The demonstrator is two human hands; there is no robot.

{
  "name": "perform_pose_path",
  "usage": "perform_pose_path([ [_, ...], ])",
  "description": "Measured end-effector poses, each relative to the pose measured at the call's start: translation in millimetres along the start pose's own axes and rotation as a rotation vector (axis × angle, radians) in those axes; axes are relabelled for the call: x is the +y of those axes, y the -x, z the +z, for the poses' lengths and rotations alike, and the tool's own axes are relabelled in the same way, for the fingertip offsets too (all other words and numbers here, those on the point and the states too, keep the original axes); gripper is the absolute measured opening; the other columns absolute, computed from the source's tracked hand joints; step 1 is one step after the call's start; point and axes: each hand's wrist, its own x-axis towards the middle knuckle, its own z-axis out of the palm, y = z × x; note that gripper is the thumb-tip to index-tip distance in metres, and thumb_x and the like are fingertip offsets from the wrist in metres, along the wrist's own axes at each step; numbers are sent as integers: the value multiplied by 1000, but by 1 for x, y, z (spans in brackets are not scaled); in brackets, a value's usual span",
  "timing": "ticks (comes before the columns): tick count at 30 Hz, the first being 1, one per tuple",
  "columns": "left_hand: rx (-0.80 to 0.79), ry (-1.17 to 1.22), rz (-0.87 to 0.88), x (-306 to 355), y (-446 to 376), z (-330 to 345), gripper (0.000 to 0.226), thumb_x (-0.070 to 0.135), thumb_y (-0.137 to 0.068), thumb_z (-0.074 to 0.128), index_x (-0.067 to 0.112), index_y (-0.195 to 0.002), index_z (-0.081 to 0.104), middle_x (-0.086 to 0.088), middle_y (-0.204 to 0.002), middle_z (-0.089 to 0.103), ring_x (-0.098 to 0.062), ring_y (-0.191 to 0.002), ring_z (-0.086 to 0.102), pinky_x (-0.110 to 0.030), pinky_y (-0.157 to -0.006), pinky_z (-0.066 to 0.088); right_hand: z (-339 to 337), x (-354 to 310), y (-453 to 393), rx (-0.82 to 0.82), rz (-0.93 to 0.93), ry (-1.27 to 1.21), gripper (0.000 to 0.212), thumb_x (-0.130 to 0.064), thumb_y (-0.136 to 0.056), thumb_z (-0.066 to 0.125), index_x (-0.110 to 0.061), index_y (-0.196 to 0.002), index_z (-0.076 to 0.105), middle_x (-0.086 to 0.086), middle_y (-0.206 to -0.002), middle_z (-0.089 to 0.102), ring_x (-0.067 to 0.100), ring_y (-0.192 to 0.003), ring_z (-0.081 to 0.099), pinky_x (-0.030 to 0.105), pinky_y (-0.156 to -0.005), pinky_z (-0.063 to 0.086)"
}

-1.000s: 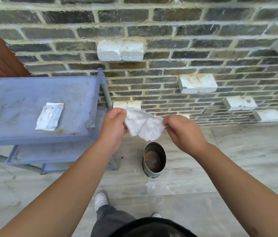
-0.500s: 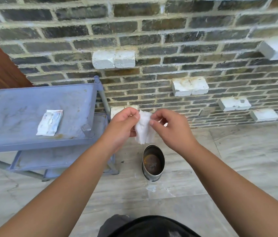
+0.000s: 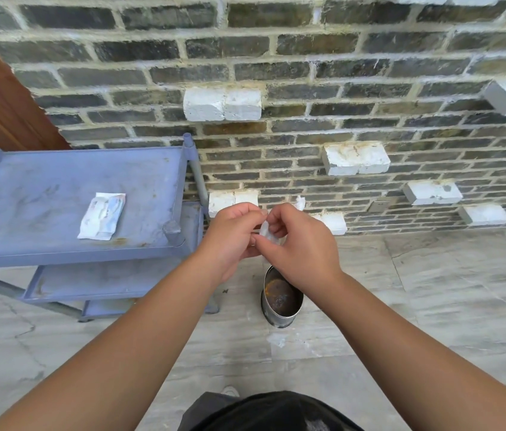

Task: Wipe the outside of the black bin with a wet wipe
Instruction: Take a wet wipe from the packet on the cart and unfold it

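1. At mid-frame the left hand (image 3: 233, 234) and right hand (image 3: 298, 244) meet, fingers curled and pinching the wipe (image 3: 265, 229) between them; the hands hide most of it, and only a white crumpled bit and a tuft at the top show.
2. Below the hands, the bin (image 3: 281, 301) stands upright on the floor (image 3: 432, 306); the right wrist covers part of its rim. Seen from above, it is a round can with a shiny metal-looking wall and a rusty brown bottom; its outside is barely visible.
3. Left of centre, a scuffed blue cart (image 3: 43, 244) holds a flat white sachet (image 3: 102, 216) on its top shelf; its left end is cut off by the frame.
4. Across the upper frame runs a wall (image 3: 307, 73) of dark bricks, some white ones jutting out. Grey stone slabs pave the floor.
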Motion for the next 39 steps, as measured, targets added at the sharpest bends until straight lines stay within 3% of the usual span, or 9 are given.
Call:
perform_pose_path([
  [8, -17, 11, -59, -3, 1, -7, 15, 13, -94, 56, 15, -80, 58, -9, -87, 66, -24, -86, 72, -42, -87, 55, 8, 8, 2, 47, 76, -172, 12, -20, -84, 66, -26, -76, 59, -15, -70, 64, 2, -69, 61, 26, -65, 50],
  [10, -3, 34, -61, -3, 1, -9, 16, 14, -95, 55, 16, -79, 58, -6, -86, 67, -24, -89, 73, -42, -85, 55, 5, 10, 2, 48, 177, -372, 17, -16, -85, 67, -25, -72, 61, -15, -66, 62, -2, -63, 56, 17, -63, 44],
  [16, 116, 177, -47, -7, 2, -23, 12, 12, -94, 53, 14, -83, 55, -6, -82, 70, -23, -86, 74, -40, -81, 55, -9, 21, -2, 146, 539, -1061, 23, -6, -93, 56, -19, -73, 57, -3, -67, 62, 11, -62, 57, 23, -60, 52],
  [23, 266, 111, -58, -41, 15, -33, 11, 12, -93, 52, 15, -82, 57, -5, -91, 68, -17, -92, 72, -27, -63, 54, -20, 43, 0, 293, 729, -1386, 18, -12, -99, 49, -15, -82, 53, -1, -61, 57, 14, -60, 62, 28, -64, 56],
  [27, 238, -138, 132, -51, 25, -33, 34, 5, -87, 53, 24, -61, 61, 15, -114, 69, -11, -107, 60, -32, -89, 46, -20, 46, -1, 260, 673, -1404, 15, -5, -96, 48, -16, -88, 54, 3, -71, 61, 15, -62, 61, 27, -60, 55],
  [30, 153, -99, 195, -47, 28, -35, 36, 9, -88, 49, 29, -59, 57, 7, -113, 71, -12, -117, 58, -36, -100, 40, -26, 52, -3, 138, 607, -1371, 34, 4, -89, 43, -20, -98, 66, 4, -76, 65, 18, -68, 61, 30, -64, 53],
  [35, 205, 167, 135, -34, 22, -31, 52, 5, -96, 38, 29, -55, 57, 4, -62, 61, -13, -63, 59, -26, -60, 50, -32, 54, -4, -28, 425, -1033, 23, 11, -85, 56, -7, -92, 69, 2, -77, 72, 15, -76, 67, 25, -69, 53],
  [37, 224, 232, 120, -30, 21, -30, 44, 5, -96, 39, 25, -62, 56, 4, -61, 59, -11, -60, 55, -24, -53, 46, -33, 53, -4, -14, 352, -804, 5, 0, -84, 68, 2, -81, 64, 2, -62, 57, 15, -63, 54, 29, -64, 48],
  [39, 232, 312, 80, -27, 19, -30, 29, 7, -98, 41, 18, -74, 55, 0, -67, 64, -14, -63, 63, -26, -53, 52, -32, 54, -4, -14, 328, -669, 29, -13, -86, 69, 8, -76, 54, 3, -62, 44, 14, -58, 42, 28, -58, 39],
])
